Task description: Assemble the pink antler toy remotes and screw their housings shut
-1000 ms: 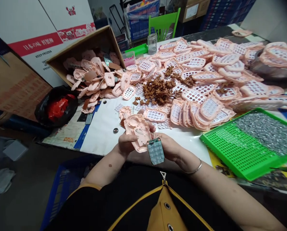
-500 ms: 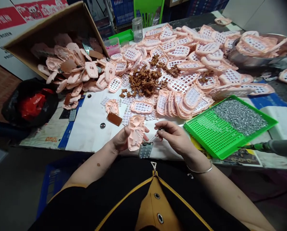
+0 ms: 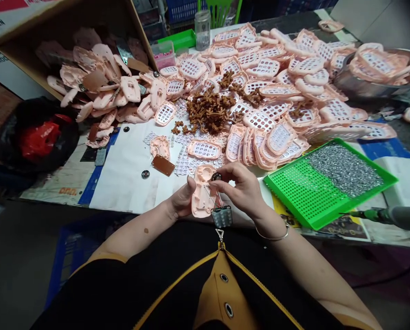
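In my left hand (image 3: 183, 200) rests a pink plastic shell half (image 3: 202, 199), hollow side up, with a round recess at its far end. My right hand (image 3: 237, 187) pinches a small round speaker (image 3: 216, 176) at the shell's upper right edge, beside that recess. Thin wires run down from the speaker to a small circuit board (image 3: 221, 217), which dangles below my right fingers at the table's front edge. Just beyond the shell lies another opened shell (image 3: 160, 147) with a brown board (image 3: 163, 166) beside it. A loose speaker (image 3: 145, 174) sits on the white sheet.
Pink shells pile up across the back (image 3: 266, 68) and spill from a cardboard box (image 3: 136, 32). Brown molded pieces (image 3: 210, 110) lie mid-table. A green tray (image 3: 290, 192) holds many screws (image 3: 345, 167). An electric screwdriver (image 3: 390, 215) points in from the right.
My right hand has brought the speaker left, up against the shell. The circuit board has swung right and now hangs by its wires. The shell has shifted slightly right.
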A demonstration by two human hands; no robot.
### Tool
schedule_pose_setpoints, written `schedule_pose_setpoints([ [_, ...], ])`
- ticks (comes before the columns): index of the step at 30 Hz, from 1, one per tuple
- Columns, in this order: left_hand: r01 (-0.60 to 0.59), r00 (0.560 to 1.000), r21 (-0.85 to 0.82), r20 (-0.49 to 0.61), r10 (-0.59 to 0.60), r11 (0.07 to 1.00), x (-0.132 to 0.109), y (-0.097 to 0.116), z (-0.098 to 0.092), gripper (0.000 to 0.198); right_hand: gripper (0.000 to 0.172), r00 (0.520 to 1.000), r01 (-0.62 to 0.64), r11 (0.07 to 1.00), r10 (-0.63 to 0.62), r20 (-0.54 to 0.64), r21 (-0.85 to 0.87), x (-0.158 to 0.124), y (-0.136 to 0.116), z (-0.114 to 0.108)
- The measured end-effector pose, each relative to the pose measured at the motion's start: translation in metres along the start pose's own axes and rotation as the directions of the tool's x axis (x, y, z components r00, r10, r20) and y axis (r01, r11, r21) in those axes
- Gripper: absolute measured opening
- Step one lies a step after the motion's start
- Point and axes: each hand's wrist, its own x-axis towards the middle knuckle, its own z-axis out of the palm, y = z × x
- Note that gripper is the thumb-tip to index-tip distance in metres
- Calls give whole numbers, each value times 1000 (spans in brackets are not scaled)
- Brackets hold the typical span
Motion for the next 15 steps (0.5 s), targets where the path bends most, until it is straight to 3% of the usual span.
schedule_pose_setpoints([
  [4, -52, 997, -9, -49, 51, 999, 2, -3, 3, 92, 14, 998, -52, 998, 53, -27, 30, -9, -2, 0],
  [9, -150, 983, 24, -101, 151, 988, 6, -9, 10, 92, 13, 980, 164, 952, -187, -67, -258, -15, -3, 2],
  [15, -123, 991, 32, -42, 124, 992, 5, -13, 8, 99, 17, 952, 216, 928, -269, -144, -302, -20, -10, 2],
])
